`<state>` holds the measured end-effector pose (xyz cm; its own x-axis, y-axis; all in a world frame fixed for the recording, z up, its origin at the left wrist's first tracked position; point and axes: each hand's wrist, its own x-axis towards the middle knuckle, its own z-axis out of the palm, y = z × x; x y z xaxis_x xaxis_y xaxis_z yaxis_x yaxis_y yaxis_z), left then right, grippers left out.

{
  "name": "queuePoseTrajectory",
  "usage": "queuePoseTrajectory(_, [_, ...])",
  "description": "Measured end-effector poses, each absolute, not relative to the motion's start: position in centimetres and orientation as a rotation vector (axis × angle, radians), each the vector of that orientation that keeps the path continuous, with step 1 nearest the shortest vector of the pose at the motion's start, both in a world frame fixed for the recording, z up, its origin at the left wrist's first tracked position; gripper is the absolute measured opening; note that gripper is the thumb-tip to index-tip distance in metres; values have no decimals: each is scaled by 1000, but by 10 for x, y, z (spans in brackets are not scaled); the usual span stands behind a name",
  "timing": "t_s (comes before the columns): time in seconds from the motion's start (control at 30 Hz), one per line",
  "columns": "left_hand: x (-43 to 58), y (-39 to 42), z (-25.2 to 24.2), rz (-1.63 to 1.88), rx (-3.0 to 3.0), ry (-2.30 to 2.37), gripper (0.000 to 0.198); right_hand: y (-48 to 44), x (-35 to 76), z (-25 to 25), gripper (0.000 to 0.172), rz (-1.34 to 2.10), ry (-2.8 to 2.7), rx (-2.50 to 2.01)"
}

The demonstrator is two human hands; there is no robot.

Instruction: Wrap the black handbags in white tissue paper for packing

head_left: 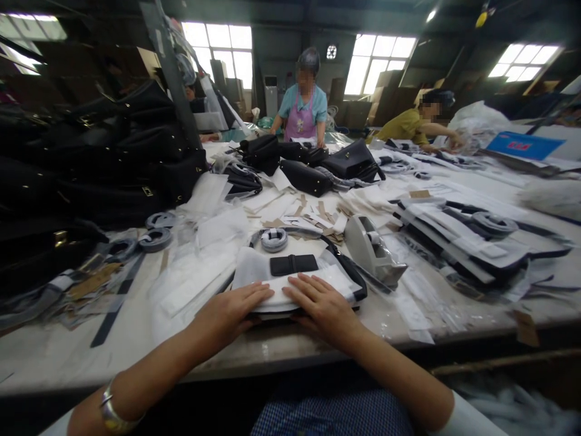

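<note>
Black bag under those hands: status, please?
Left hand, right hand resting on white paper. Black bag beneath, partly covered. Tape dispenser close by, right side.

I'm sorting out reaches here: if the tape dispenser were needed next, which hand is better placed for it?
Likely the right hand: the tape dispenser stands ahead of it, toward the right. The left hand is farther off. Both rest on the white sheet, so either must lift away first.
</note>
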<state>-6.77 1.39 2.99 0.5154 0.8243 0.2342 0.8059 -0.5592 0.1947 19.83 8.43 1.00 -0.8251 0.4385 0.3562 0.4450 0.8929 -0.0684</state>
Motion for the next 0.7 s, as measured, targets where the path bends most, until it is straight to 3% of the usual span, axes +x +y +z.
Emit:
queuePoseTrajectory(0.1, [-67, 4, 6, 606, 2888, 1465, 47, 79, 194, 10, 53, -66, -2713, -645])
queuePoseTrajectory(0.2, [-62, -6, -6, 607, 2999, 1559, 50, 76, 192, 3, 49, -121, -2696, -602])
queuePoseTrajectory(0.47, [-37, 0, 24, 491, 3159, 1617, 39, 77, 195, -11, 39, -242, -2595, -539])
queuePoseTrajectory(0.7, [-47, -4, -13, 638, 3117, 1637, 56, 78, 196, -10, 41, -318, -2590, -494])
